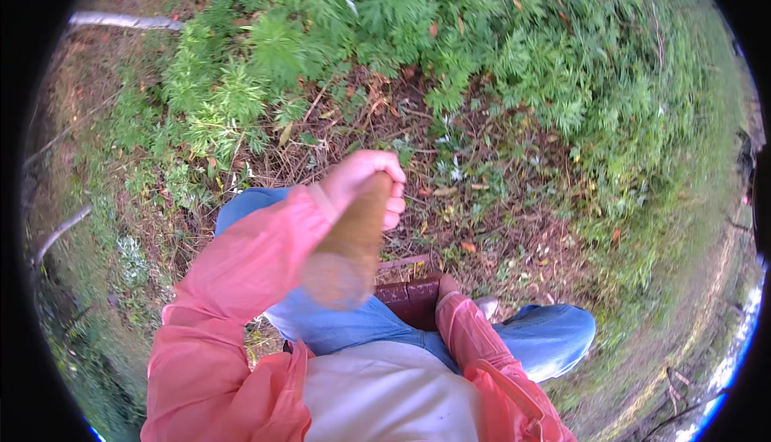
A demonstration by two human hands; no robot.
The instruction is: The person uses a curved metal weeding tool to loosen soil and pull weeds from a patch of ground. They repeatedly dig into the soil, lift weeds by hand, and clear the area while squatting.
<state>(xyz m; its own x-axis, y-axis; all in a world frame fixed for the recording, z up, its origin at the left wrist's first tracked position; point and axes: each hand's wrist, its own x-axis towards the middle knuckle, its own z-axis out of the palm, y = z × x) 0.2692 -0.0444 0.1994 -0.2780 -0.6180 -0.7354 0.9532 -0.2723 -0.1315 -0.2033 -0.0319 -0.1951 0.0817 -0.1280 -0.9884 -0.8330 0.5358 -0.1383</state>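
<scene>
My left hand (370,183) is raised over the lap, its fingers closed around the narrow end of a tapered wooden club or mallet (352,237). The club is blurred, and its broad round end points back towards my body. Between my legs is a dark reddish-brown piece with a straight edge (406,300), possibly of wood; the club and sleeve-covered arms hide part of the area. My right hand (447,285) is low at the right end of this piece, touching or very close to it. Its fingers are hidden.
My knees in blue jeans (542,336) spread to both sides. Dry stems and leaf litter (518,219) cover the ground ahead, with dense leafy green plants (373,14) beyond. Pale branches (126,20) lie at the left, and thin twigs (674,388) at the lower right.
</scene>
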